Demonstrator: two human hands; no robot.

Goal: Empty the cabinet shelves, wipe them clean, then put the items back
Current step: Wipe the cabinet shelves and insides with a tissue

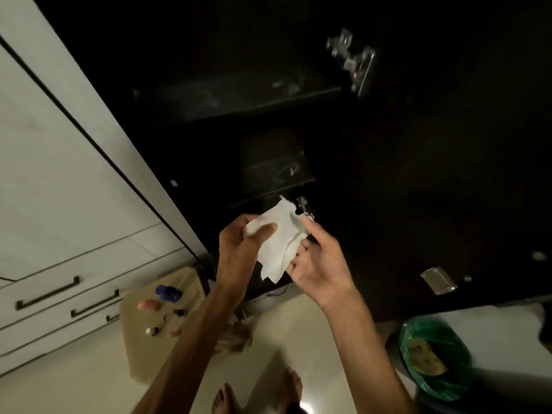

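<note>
Small bottles (167, 312) sit on a stool (134, 348) at lower left. At centre, your left hand (239, 249) pinches the white tissue (282, 246); your right hand (316, 264) pinches its other edge, before the dark cabinet shelves (239, 100).

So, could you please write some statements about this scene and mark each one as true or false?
1. Both hands hold the white paper towel. True: the left hand pinches its upper part and the right hand holds its lower right edge.
2. The dark cabinet shelves are full of bottles. False: no items show on them, only pale smudges.
3. The small bottles stand on a beige surface at the lower left. True.
4. The green bag lies on the upper shelf. False: it sits low at the right, near the floor.
5. The white drawers have dark bar handles. True.
</note>
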